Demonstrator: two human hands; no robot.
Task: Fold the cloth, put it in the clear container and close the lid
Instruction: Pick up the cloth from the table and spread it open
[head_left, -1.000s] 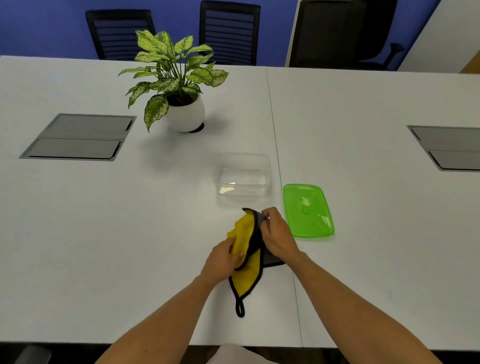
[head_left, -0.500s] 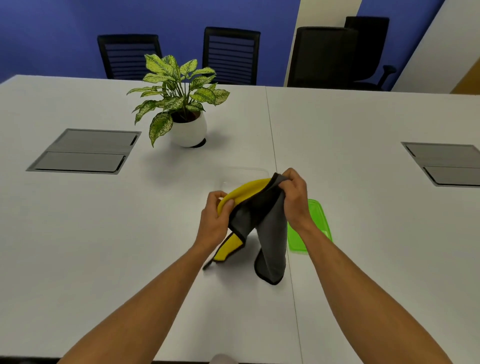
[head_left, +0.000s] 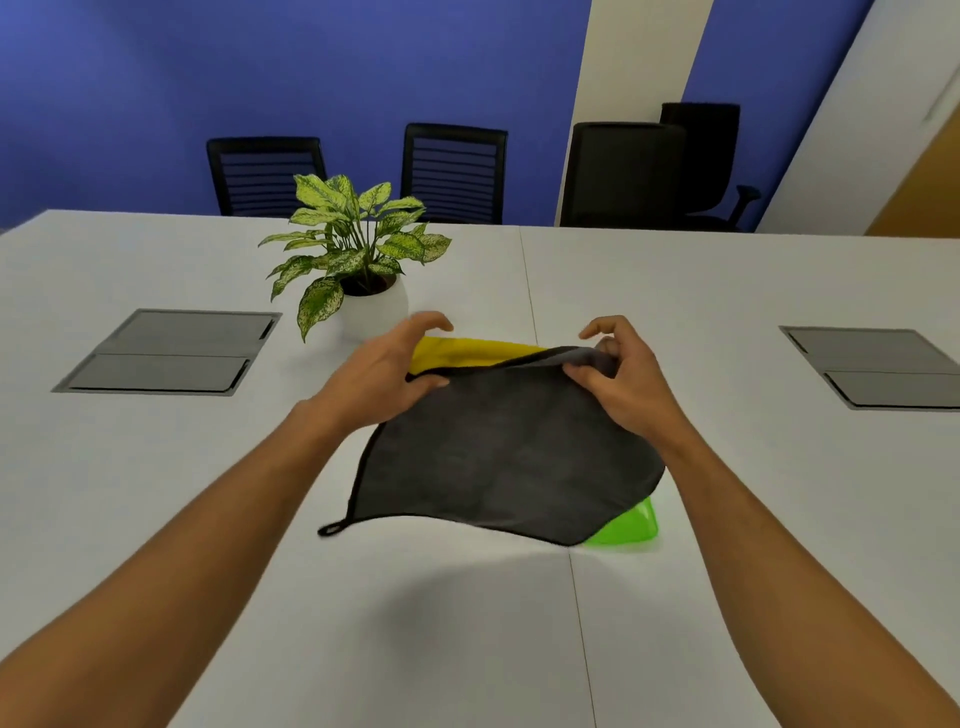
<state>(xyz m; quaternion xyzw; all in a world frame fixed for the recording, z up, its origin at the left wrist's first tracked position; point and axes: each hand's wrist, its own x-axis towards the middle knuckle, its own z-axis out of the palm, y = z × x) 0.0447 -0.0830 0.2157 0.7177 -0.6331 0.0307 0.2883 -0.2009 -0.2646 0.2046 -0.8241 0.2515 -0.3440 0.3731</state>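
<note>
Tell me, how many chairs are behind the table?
4. One chair is behind the plant, one is near the middle, and two stand to the right, one partly hiding the other. More may sit out of view.

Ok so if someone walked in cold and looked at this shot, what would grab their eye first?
The grey and yellow cloth, spread in the air at the centre above the white table, pinched at its far edge by the left hand and the right hand. Next, a bright green lid peeking from under the cloth's near right corner, and the leafy potted plant behind the left hand.
</note>
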